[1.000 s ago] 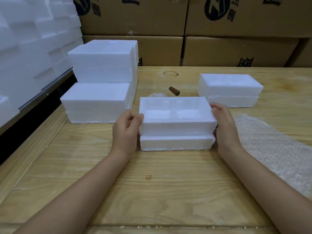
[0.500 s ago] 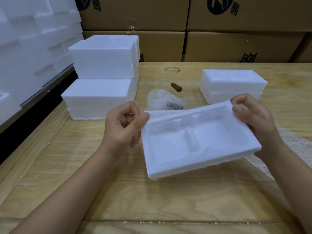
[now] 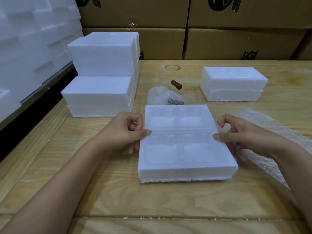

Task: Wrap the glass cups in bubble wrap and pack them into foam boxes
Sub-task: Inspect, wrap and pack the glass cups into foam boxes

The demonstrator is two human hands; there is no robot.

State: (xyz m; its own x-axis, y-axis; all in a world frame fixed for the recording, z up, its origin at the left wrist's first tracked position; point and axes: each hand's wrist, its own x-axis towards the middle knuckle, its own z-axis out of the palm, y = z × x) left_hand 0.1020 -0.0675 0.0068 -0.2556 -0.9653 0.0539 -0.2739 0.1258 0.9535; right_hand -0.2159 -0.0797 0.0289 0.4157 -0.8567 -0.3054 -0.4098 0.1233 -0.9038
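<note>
While the left hand (image 3: 125, 132) and right hand (image 3: 239, 135) pinch the foam tray (image 3: 184, 156), a bagged cup (image 3: 162, 97) and cork (image 3: 176, 84) lie behind.

I look at what seems a warehouse packing area: printed cardboard cartons (image 3: 135, 12) stacked behind the wooden desk (image 3: 118, 191), white foam boxes (image 3: 101, 65) piled on it, and bubble wrap (image 3: 270, 132) lying at the right.

You count: open foam halves 2, near foam half (image 3: 185, 154) and far foam half (image 3: 175, 117) | closed foam box (image 3: 233, 83) 1 | foam stack (image 3: 101, 73) on left 1, two layers sure, more behind unclear | bagged cup (image 3: 162, 97) 1 | brown cylinder (image 3: 176, 84) 1 | bubble wrap sheet (image 3: 270, 132) 1 | cardboard cartons (image 3: 135, 10) at least 4 | your grips 2, left grip (image 3: 123, 132) and right grip (image 3: 239, 132)
</note>
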